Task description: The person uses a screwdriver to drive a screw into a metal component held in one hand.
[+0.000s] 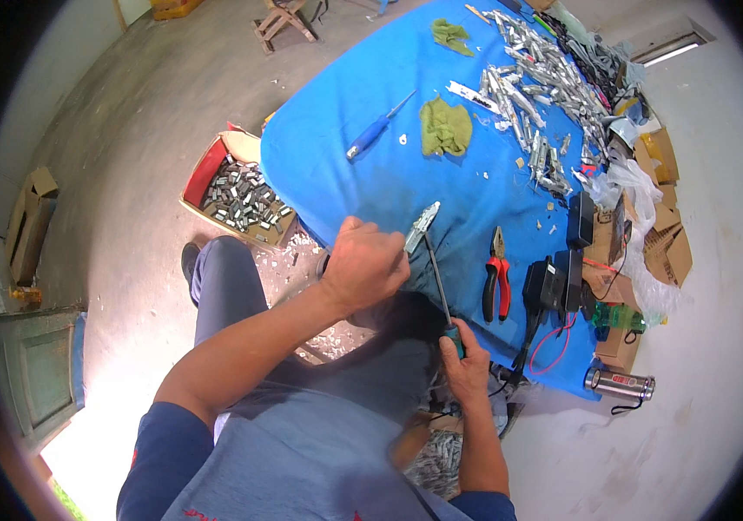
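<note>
My left hand is closed in a fist around a slim silvery metal piece, whose far end sticks out above the blue-covered table. My right hand grips the green handle of a screwdriver. The screwdriver's long shaft points away from me, and its tip meets the metal piece. To the right of the shaft lies a pair of pliers with red and black handles. Farther off, a second screwdriver with a blue handle rests on the cloth. My left fingers hide the near end of the metal piece.
The blue cloth carries green rags and a long heap of silvery metal pieces. Black adapters, cables and a steel flask line the right side. Left of the table stands a box of small metal parts.
</note>
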`<state>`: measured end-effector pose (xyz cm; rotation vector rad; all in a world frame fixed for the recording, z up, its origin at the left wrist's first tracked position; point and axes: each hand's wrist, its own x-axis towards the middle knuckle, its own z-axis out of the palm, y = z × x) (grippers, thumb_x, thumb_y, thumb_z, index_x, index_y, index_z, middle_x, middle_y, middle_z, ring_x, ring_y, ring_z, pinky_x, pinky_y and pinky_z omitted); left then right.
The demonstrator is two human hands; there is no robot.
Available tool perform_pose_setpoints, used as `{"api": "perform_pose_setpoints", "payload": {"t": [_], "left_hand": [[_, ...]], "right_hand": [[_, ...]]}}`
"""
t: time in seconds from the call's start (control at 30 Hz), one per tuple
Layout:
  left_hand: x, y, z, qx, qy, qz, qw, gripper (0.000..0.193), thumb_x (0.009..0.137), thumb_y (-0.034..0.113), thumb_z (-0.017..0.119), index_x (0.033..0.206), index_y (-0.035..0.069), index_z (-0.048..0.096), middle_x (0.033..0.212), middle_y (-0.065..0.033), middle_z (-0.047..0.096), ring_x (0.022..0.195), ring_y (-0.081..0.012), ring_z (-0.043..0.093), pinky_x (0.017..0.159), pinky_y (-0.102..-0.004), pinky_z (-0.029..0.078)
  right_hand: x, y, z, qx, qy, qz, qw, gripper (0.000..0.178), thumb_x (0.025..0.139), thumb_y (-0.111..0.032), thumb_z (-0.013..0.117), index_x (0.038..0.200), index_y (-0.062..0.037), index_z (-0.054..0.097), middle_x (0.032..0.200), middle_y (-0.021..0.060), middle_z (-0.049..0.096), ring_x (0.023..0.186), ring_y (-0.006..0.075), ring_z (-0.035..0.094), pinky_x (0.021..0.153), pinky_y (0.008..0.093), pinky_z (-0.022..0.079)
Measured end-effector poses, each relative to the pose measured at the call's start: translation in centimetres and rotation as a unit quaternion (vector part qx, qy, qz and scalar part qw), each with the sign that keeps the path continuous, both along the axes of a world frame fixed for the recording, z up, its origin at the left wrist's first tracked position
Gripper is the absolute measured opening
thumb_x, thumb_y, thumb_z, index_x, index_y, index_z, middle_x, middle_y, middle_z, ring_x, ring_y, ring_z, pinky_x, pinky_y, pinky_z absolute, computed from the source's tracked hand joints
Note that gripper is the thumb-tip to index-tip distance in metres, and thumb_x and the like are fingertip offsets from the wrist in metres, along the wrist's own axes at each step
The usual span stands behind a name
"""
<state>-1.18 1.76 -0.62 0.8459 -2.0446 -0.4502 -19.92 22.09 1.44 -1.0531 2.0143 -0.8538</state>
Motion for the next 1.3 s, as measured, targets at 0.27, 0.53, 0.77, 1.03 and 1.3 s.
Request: {"api": "perform_pose_setpoints", "payload": {"t": [0.27,0.53,0.77,1.03,1.3], "left_hand": [[0.3,-0.1,-0.2,-0.001,0.019,-0.01,1.0,0.018,0.073,0.013,0.07,0.067,0.01,0.053,0.06,-0.0058,0.055,0.061,-0.0258,0.053,0.068,-0.0399,0.038],[0.4,0.1,-0.2,-0.005,0.025,-0.011,1.0,0.019,0.073,0.016,0.07,0.068,0.01,0.053,0.063,-0.0063,0.055,0.064,-0.0262,0.054,0.069,-0.0409,0.039],[1.1,0.3,0.1,0.018,0.049,-0.024,0.998,0.022,0.072,0.022,0.074,0.07,0.01,0.055,0.065,-0.0067,0.055,0.066,-0.0266,0.055,0.071,-0.041,0.04],[1.1,0.4,0.0,0.021,0.048,-0.034,0.998,0.023,0.071,0.022,0.075,0.069,0.009,0.056,0.066,-0.007,0.056,0.069,-0.0276,0.055,0.072,-0.0416,0.039],[0.8,0.5,0.1,0.018,0.042,-0.031,0.998,0.022,0.072,0.02,0.076,0.071,0.009,0.057,0.066,-0.0062,0.055,0.067,-0.0275,0.053,0.07,-0.0417,0.037]], "right_hand": [[3.0,-2.4,5.6,-0.094,0.069,-0.133,0.984,0.039,0.082,-0.02,0.078,0.112,0.0008,0.063,0.083,0.0017,0.062,0.075,0.0111,0.056,0.07,0.0279,0.048],[5.1,-16.8,3.8,-0.09,0.106,-0.094,0.986,0.033,0.079,-0.024,0.08,0.094,-0.0008,0.062,0.081,0.0077,0.067,0.073,0.0172,0.062,0.067,0.0334,0.05],[3.5,-17.2,1.0,-0.131,0.003,-0.063,0.989,0.025,0.079,-0.018,0.077,0.09,-0.0033,0.061,0.08,0.0028,0.064,0.07,0.0142,0.061,0.064,0.0323,0.05],[3.2,-15.7,2.2,-0.145,-0.224,-0.082,0.96,0.028,0.082,-0.009,0.073,0.106,-0.0063,0.059,0.089,0.0014,0.063,0.069,0.0099,0.059,0.052,0.0232,0.047],[2.3,-15.9,1.4,-0.139,-0.236,-0.063,0.96,0.034,0.081,-0.009,0.073,0.111,-0.0038,0.058,0.094,0.0039,0.064,0.075,0.0118,0.062,0.053,0.0242,0.047]]}}
